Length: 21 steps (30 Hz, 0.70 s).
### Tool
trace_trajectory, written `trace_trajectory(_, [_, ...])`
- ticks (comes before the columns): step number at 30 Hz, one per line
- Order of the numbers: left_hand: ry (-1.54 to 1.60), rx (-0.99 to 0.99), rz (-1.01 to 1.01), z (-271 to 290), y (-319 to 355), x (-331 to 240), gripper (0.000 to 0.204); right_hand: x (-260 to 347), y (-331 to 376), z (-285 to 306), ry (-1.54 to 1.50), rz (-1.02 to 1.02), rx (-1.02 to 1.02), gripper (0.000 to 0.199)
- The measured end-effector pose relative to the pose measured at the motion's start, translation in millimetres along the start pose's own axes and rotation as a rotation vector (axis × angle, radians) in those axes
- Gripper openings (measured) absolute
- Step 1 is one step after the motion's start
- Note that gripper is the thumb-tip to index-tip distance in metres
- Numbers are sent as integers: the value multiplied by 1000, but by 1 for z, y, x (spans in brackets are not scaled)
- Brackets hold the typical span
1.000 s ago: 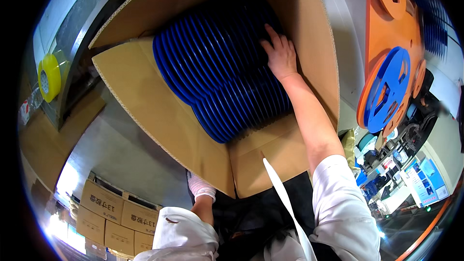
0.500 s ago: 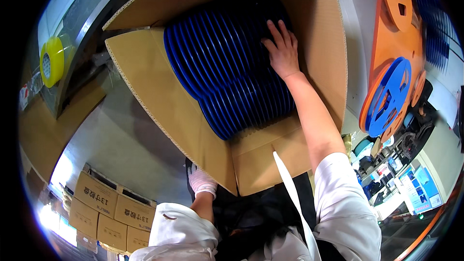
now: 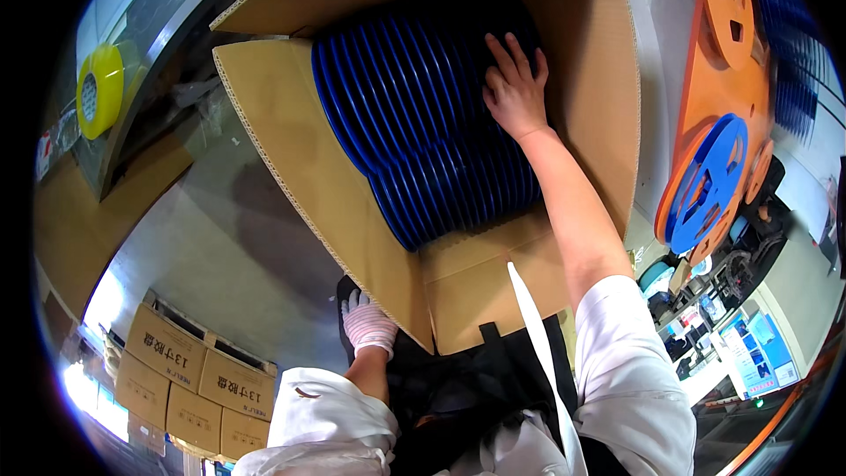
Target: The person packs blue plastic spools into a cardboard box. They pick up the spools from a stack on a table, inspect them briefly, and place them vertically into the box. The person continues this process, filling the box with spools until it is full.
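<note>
An open cardboard box point(image 3: 493, 300) faces me, holding closely stacked dark blue plastic reels point(image 3: 397, 88) in two overlapping rows. Bare and reaching inside, my right hand point(image 3: 518, 95) rests on the reels at the right end, near the box's right wall. Its fingers are apart and grip nothing that I can see. My left hand point(image 3: 370, 328), in a whitish knit glove, is low beside the box's lower left edge. The fingers of that hand are stretched out over something black, and the box edge is close against them. I cannot tell whether it touches the cardboard.
Orange and blue reels point(image 3: 707, 183) stand at the right, by an orange panel. More dark blue reels point(image 3: 797, 92) are stacked at the far right. A yellow tape roll point(image 3: 101, 91) sits at the upper left. Closed cartons point(image 3: 194, 419) are piled at the lower left. A white strip point(image 3: 533, 326) hangs before me.
The view has shifted slightly, so the box sits a little further right. My right hand's fingers have bent a little on the reels. More of my left hand's fingers shows.
</note>
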<state>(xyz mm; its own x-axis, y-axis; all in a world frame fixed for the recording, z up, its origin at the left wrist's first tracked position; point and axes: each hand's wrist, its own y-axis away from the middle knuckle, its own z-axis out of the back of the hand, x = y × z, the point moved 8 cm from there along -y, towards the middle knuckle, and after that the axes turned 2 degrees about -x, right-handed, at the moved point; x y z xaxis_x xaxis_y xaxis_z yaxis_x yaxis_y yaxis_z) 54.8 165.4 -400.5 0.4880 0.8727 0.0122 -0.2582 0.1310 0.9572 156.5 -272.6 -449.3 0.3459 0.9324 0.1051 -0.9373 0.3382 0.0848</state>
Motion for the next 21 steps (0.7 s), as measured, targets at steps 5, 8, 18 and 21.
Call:
trace_trajectory(5, [42,-27,27,2,6,1,59,15,1,-3,-72,112,-128,11])
trace_trajectory(8, [48,-70,3,0,2,3,59,13,3,-6,-78,114,-87,10])
trace_trajectory(18, [91,-98,-15,1,3,6,56,37,-6,-3,-58,90,-27,6])
trace_trajectory(21, [97,-127,-25,-1,2,8,55,45,-3,-6,-75,156,-97,9])
